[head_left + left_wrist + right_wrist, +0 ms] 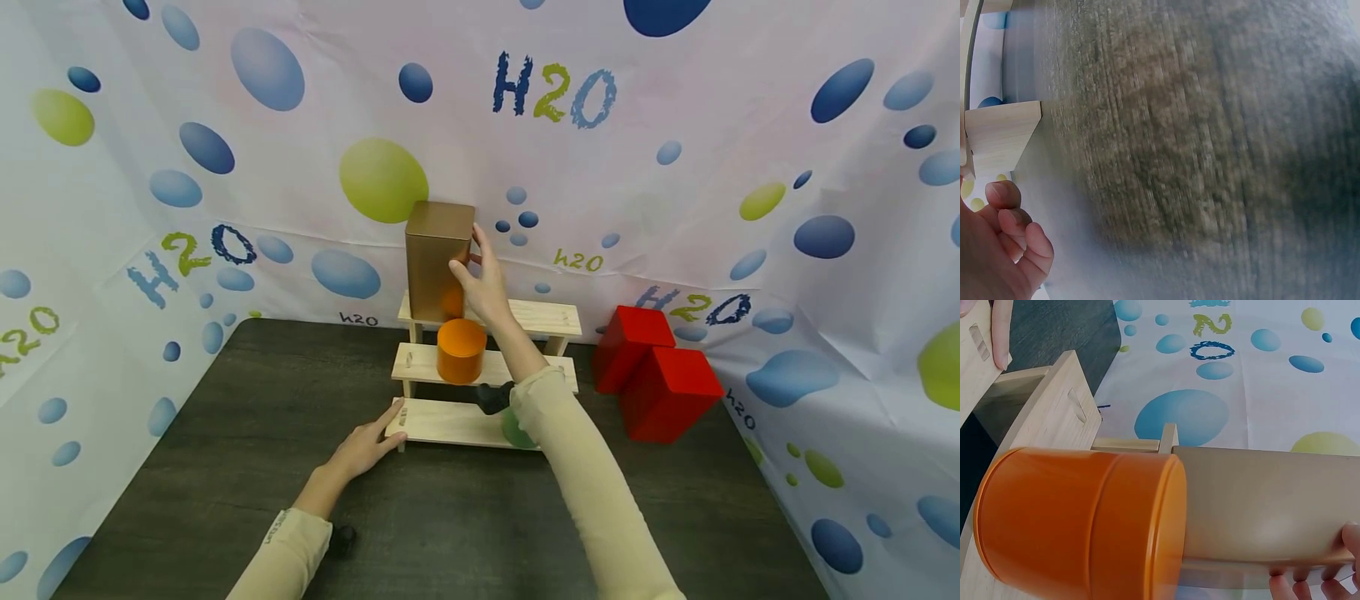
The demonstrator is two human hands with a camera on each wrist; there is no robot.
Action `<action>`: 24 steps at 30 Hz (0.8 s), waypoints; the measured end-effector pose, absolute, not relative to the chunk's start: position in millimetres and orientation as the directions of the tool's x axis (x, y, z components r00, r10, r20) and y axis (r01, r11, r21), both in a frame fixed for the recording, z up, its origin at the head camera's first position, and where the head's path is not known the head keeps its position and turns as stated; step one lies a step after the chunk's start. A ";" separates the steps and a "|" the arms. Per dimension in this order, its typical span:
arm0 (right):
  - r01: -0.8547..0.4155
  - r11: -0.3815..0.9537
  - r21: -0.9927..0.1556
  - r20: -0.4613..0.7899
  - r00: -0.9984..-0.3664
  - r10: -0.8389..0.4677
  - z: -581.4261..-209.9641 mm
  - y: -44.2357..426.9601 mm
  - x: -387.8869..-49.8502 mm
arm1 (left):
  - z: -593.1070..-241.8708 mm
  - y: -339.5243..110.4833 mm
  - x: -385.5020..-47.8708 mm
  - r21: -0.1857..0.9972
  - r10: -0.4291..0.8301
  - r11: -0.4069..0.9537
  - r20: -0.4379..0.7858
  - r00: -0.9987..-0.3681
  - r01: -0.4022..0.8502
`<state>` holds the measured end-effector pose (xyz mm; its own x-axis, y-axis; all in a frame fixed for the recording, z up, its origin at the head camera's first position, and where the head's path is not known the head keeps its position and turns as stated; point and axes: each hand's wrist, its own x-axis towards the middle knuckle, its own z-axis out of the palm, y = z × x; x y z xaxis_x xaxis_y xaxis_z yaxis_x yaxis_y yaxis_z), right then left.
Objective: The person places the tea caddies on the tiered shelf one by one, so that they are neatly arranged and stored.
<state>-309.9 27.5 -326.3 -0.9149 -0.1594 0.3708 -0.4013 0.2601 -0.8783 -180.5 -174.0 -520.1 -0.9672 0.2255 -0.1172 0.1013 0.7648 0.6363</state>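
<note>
A three-step wooden stand (442,421) stands on the dark table. On its top step, at the left, is a tall bronze-brown box (437,267), upright. My right hand (483,283) grips this box near its upper right edge, thumb on the front face and fingers at the side. An orange round canister (461,352) sits on the middle step, large in the right wrist view. My left hand (365,450) holds the left end of the lowest step; the left wrist view has its other fingers (1038,247) curled below the board.
Two red boxes (670,396) stand on the table right of the stand. A green round object (517,429) on the lowest step is partly hidden by my right sleeve. Behind, a white curtain (480,167) with blue and green spots closes off the table (225,467).
</note>
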 end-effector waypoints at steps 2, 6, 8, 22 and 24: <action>-0.396 0.263 -0.880 0.366 -0.917 -0.158 -327.1 26.4 -310.2 | -520.6 -173.4 -180.4 0.637 0.229 0.763 -0.117 -0.966 0.104; -0.393 0.269 -0.879 0.362 -0.919 -0.158 -327.8 23.2 -310.6 | -520.9 -173.1 -180.6 0.638 0.228 0.763 -0.115 -0.967 0.104; -0.392 0.268 -0.880 0.361 -0.919 -0.158 -327.7 21.5 -310.1 | -520.3 -172.8 -180.5 0.637 0.225 0.764 -0.111 -0.968 0.104; -0.418 0.239 -0.876 0.377 -0.905 -0.198 -330.9 18.8 -310.0 | -518.0 -173.3 -180.2 0.636 0.214 0.767 -0.130 -0.968 0.085; -0.430 0.226 -0.874 0.385 -0.897 -0.219 -332.3 20.5 -310.3 | -516.9 -173.7 -180.0 0.641 0.216 0.763 -0.130 -0.968 0.085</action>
